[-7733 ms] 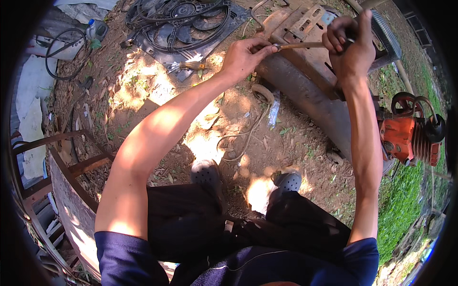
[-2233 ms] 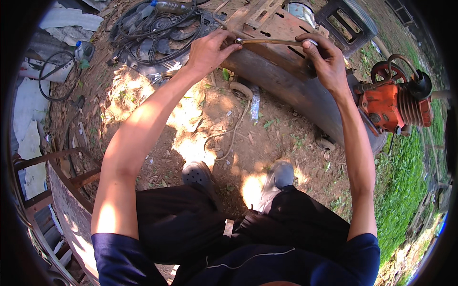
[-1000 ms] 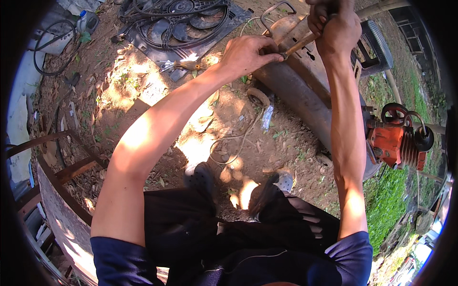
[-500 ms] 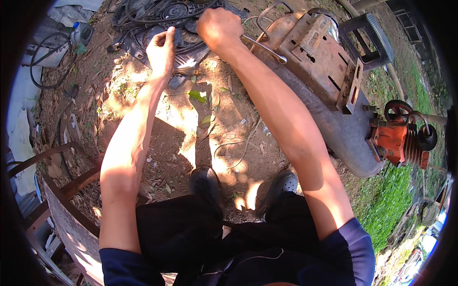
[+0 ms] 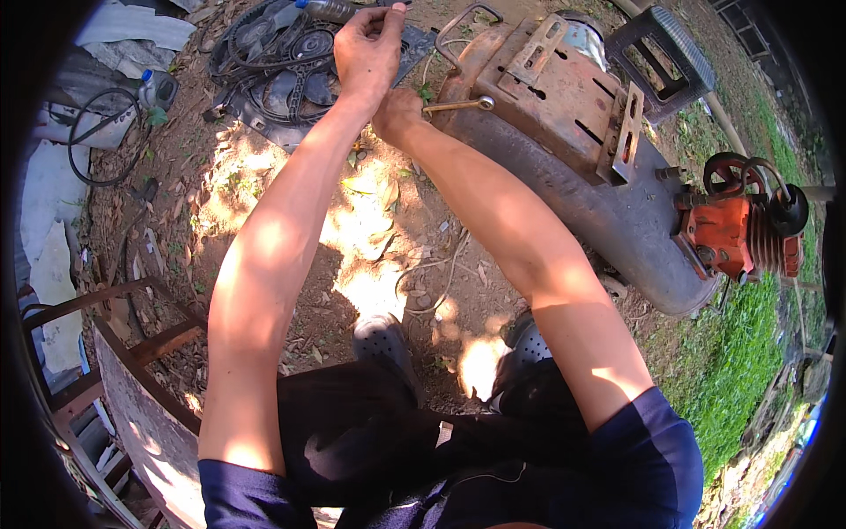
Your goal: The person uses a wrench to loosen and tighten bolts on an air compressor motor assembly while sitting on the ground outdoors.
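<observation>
at upper left of centre, your left hand reaches far forward, arm straight, fingers pinched shut on a thin dark piece at the edge of a pile of rubber belts on the dirt; what it holds is too small to tell. just right, your right hand sits curled beneath that wrist, its grip closed on a slim metal rod pointing at the rusty tank. with the arms so close, the rod could snag on your left wrist and slip. an orange pump sits at right.
</observation>
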`<move>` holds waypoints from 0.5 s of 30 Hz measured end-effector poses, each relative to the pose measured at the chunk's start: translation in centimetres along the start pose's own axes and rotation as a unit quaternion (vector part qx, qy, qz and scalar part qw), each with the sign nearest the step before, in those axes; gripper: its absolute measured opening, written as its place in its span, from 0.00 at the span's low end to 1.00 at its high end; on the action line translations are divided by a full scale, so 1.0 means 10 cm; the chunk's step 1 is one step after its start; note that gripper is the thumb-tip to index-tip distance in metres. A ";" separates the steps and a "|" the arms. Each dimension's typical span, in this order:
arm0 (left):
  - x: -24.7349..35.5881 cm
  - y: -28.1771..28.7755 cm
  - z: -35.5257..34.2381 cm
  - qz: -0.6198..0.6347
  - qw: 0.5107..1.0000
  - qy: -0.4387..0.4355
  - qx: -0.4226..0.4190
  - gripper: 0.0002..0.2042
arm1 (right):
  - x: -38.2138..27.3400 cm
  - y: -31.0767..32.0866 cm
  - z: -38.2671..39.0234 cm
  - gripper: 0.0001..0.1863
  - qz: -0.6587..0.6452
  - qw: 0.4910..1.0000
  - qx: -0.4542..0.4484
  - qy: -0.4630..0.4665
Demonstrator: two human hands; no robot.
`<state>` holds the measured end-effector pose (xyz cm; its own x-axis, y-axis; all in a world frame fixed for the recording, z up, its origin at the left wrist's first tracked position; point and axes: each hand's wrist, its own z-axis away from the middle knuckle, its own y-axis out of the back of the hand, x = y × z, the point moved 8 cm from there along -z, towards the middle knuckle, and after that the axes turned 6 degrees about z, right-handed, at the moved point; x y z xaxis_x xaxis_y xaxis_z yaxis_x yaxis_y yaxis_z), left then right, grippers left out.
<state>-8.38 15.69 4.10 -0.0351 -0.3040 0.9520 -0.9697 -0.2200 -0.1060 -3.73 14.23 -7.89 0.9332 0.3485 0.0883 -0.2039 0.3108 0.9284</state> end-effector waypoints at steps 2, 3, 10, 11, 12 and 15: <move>0.08 0.05 0.00 -0.017 1.000 -0.002 0.018 0.18 | 0.06 0.07 -0.04 0.18 -0.027 0.998 -0.049 0.018; 0.09 0.10 0.01 -0.023 1.000 -0.008 0.014 0.18 | 0.07 0.07 -0.03 0.18 -0.041 0.996 -0.076 0.029; -0.01 0.70 -0.04 -0.084 0.988 -0.009 0.130 0.16 | 0.21 0.43 0.07 0.16 -0.084 0.995 0.045 -0.007; -0.14 0.86 -0.04 -0.050 0.986 0.010 0.161 0.15 | 0.19 0.45 0.06 0.16 -0.089 0.995 0.033 -0.020; -0.19 0.91 -0.01 -0.065 0.984 0.015 0.163 0.15 | 0.21 0.40 0.06 0.16 -0.085 0.996 0.012 -0.024; -0.35 0.97 0.07 -0.063 0.988 0.059 0.129 0.16 | 0.12 0.20 0.11 0.16 -0.055 0.997 -0.044 -0.030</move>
<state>-17.48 13.98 -0.42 0.0398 -0.1526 0.9875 -0.8748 -0.4828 -0.0393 -2.70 14.34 -5.53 0.9667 0.2556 0.0108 -0.1216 0.4218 0.8985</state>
